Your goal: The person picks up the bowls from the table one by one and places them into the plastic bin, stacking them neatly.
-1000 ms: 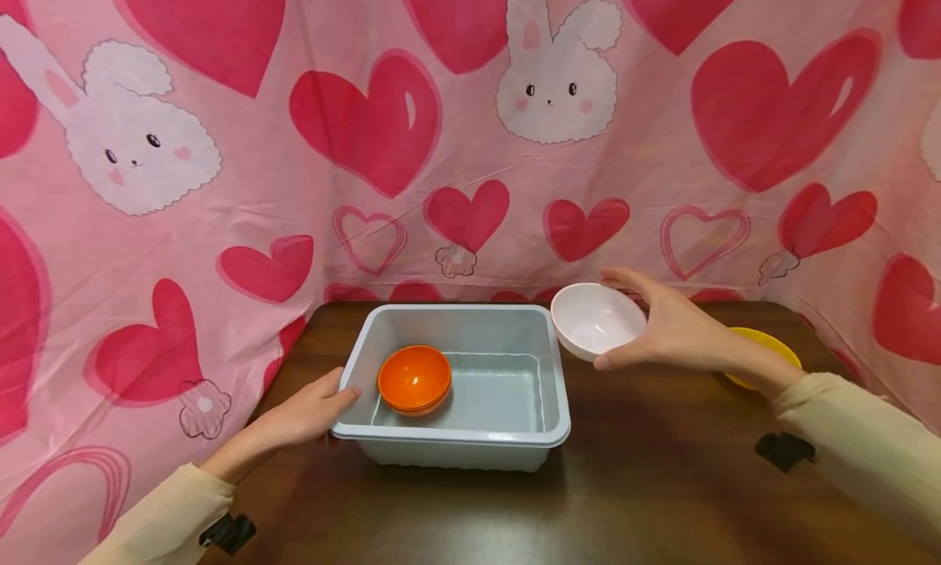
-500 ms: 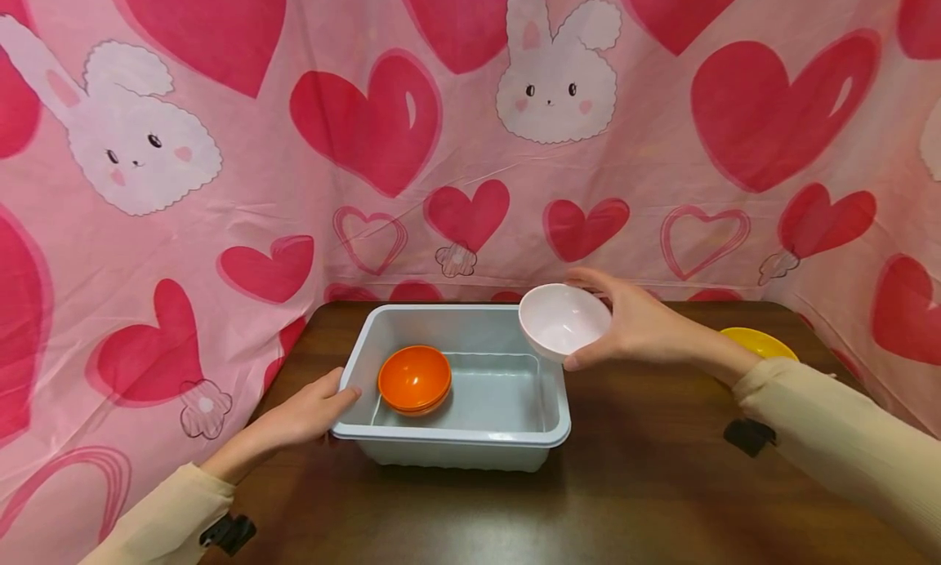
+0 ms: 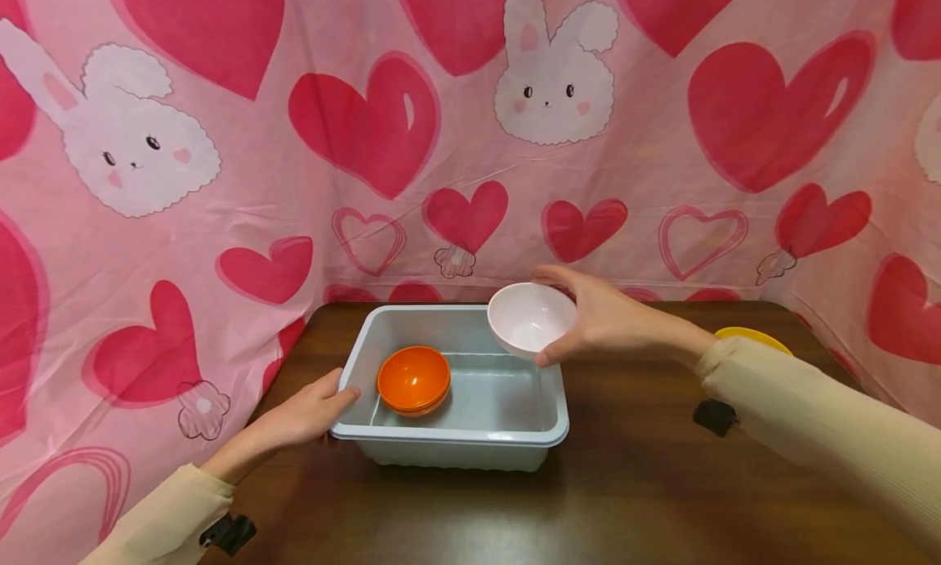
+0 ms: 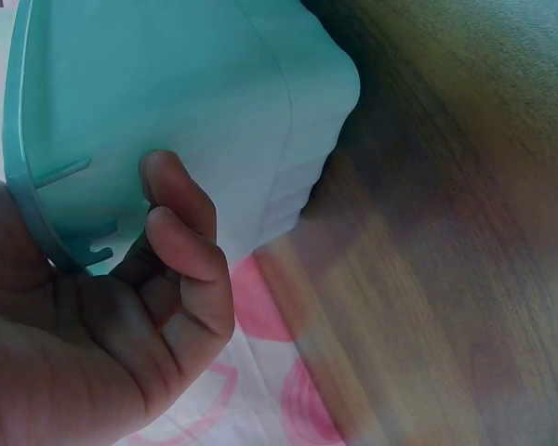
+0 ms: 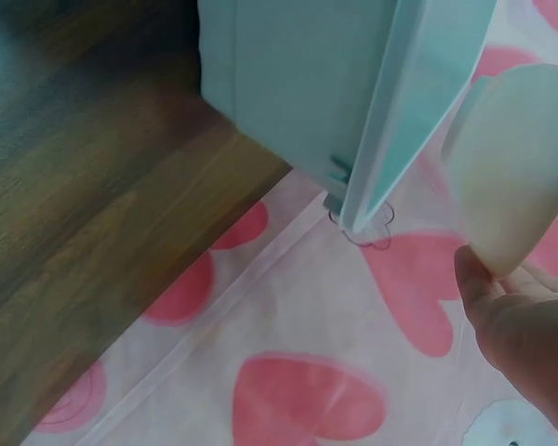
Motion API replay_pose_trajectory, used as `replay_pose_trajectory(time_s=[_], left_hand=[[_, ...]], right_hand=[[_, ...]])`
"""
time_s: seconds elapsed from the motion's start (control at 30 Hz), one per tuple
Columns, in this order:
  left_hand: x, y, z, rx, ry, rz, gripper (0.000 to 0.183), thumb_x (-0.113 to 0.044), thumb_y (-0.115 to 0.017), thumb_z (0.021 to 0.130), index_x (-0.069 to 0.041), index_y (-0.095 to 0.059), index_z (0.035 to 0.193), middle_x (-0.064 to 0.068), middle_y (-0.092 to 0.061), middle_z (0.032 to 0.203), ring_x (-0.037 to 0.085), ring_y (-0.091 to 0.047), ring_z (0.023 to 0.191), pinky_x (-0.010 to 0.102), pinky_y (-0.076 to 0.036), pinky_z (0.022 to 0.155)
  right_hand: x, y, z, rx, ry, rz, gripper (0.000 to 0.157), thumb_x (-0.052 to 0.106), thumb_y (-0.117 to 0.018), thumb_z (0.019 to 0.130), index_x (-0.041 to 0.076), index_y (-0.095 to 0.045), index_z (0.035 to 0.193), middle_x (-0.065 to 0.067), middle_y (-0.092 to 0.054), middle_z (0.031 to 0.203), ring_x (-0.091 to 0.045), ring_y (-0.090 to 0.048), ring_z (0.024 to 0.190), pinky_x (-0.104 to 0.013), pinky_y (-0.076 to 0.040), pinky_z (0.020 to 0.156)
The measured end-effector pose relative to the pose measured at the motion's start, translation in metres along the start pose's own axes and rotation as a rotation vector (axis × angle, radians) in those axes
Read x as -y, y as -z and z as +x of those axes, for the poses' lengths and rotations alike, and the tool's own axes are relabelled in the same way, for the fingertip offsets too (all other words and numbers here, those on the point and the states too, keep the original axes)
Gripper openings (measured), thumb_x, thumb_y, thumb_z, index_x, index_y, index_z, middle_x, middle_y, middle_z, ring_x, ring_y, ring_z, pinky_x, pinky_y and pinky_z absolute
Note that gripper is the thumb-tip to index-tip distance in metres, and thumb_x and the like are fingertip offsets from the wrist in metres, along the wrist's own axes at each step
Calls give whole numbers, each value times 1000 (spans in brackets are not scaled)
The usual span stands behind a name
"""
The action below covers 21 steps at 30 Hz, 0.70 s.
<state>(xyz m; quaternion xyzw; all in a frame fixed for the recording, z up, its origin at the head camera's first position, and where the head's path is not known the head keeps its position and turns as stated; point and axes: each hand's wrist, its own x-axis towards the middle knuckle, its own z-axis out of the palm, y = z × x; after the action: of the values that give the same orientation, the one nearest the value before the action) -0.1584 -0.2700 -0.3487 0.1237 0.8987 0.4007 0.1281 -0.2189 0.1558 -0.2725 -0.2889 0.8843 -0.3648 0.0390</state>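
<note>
A pale pink bowl (image 3: 531, 320) hangs tilted over the right part of a light grey plastic basin (image 3: 470, 438). My right hand (image 3: 599, 316) grips it by the side, thumb at the front and fingers behind. In the right wrist view the bowl (image 5: 516, 167) shows its outer wall beside the basin's rim. My left hand (image 3: 309, 410) holds the basin's left rim, thumb on top. The left wrist view shows that hand's curled fingers (image 4: 191, 251) under the rim, against the outer wall. Inside the basin, at its left, sit stacked orange bowls (image 3: 414, 379).
A yellow dish (image 3: 753, 336) lies at the right of the dark wooden table (image 3: 647, 467), partly hidden by the right sleeve. A pink curtain (image 3: 470, 157) with hearts and rabbits surrounds the table at the back and sides.
My right hand has carried the pink bowl leftward, from beside the basin's right rim to over its inside. The left hand and basin have stayed put.
</note>
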Motion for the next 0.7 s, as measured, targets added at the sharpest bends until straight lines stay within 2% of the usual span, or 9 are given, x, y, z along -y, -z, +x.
replay_pose_trajectory(time_s=[0.27, 0.53, 0.7], left_hand=[[1, 1, 1, 2, -6, -11, 35, -14, -53, 106, 11, -48, 130, 9, -61, 79, 26, -60, 54, 48, -56, 49], [1, 2, 2, 2, -8, -3, 35, -14, -53, 106, 11, -48, 131, 10, -61, 82, 26, -60, 55, 41, -55, 47], [2, 2, 1, 6, -5, -2, 37, -14, -53, 106, 11, -47, 132, 11, -62, 83, 26, -60, 55, 40, -54, 48]], right_hand=[[12, -6, 18, 45, 18, -12, 112, 43, -97, 64, 14, -41, 156, -5, -53, 148, -26, -55, 122, -45, -55, 94], [21, -10, 36, 99, 42, 5, 114, 40, -98, 65, 13, -39, 159, -5, -51, 152, -25, -53, 127, -45, -53, 99], [26, -17, 49, 125, 34, 7, 114, 39, -97, 65, 12, -39, 159, -4, -52, 150, -24, -54, 124, -42, -54, 97]])
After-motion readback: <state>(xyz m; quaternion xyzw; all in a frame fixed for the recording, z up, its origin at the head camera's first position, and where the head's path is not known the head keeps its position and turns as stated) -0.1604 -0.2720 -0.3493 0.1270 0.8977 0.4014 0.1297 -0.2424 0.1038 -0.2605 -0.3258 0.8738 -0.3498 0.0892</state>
